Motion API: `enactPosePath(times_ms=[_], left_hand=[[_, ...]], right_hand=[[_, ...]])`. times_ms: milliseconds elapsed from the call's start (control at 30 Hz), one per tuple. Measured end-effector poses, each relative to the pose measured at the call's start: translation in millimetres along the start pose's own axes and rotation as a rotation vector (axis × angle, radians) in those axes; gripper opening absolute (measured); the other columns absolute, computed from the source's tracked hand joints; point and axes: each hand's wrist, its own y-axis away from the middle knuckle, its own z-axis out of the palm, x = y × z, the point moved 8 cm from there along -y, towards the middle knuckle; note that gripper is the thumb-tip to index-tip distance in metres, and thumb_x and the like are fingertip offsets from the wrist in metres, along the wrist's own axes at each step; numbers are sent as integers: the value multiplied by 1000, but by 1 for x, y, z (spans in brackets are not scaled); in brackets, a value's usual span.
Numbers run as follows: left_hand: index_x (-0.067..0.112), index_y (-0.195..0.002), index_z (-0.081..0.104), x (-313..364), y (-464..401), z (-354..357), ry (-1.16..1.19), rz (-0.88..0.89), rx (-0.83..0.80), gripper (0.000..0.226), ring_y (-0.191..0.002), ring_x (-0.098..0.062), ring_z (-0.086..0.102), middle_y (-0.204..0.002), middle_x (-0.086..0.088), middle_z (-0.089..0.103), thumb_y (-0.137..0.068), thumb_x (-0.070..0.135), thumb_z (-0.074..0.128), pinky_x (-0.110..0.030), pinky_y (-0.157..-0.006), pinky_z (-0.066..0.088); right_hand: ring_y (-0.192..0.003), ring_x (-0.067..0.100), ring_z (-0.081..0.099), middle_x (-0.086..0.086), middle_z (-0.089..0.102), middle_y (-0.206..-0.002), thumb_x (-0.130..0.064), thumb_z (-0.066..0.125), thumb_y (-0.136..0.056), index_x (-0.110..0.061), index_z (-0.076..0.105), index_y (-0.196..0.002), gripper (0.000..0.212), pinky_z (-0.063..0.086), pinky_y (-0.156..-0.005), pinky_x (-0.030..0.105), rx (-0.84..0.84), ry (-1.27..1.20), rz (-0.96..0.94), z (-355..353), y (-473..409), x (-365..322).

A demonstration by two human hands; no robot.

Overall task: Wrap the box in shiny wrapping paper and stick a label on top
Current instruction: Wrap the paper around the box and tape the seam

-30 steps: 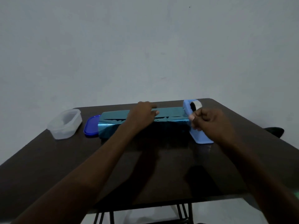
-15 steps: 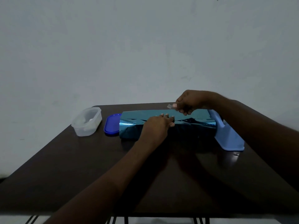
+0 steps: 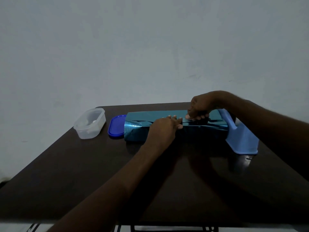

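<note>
A long box wrapped in shiny blue paper [image 3: 137,131] lies across the far part of the dark table [image 3: 83,173]. My left hand [image 3: 164,129] rests on the paper's top seam near the middle, fingers stretched flat and pressing the overlap down. Just right of it, my right hand [image 3: 199,109] comes down from above with curled fingers, and its fingertips and thumb touch the seam. The small strip of tape it carried is hidden under those fingertips. No label is in view.
A light blue tape dispenser [image 3: 240,139] stands against the box's right end. A dark blue lid [image 3: 116,126] lies at the box's left end, and a clear plastic tub [image 3: 90,123] sits further left. A plain wall rises behind the table.
My right hand left the dispenser with a tape strip, swung over the box and has come down onto the seam. My left hand stayed pressing the paper.
</note>
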Motion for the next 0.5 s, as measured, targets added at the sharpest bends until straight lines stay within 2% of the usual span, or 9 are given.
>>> enactPosePath(times_ms=[333, 500], left_hand=[[29, -140, 51, -6, -1, 4, 32, -32, -2, 38, -136, -17, 45, -147, 2, 48, -102, 32, 45, -35, -108, 38], [29, -139, 52, -4, -1, 2, 30, -32, -16, 37, -135, -19, 45, -147, 1, 48, -102, 31, 46, -36, -108, 39]], right_hand=[[-51, 17, 48, 2, 55, -53, -40, 76, -82, -8, 61, -62, 40, 44, -55, 26, 42, 150, 78, -2, -2, 3], [-55, 18, 50, 1, 55, -53, -57, 75, -75, -11, 57, -56, 53, 40, -56, 26, 250, 376, 78, -10, 9, -2]])
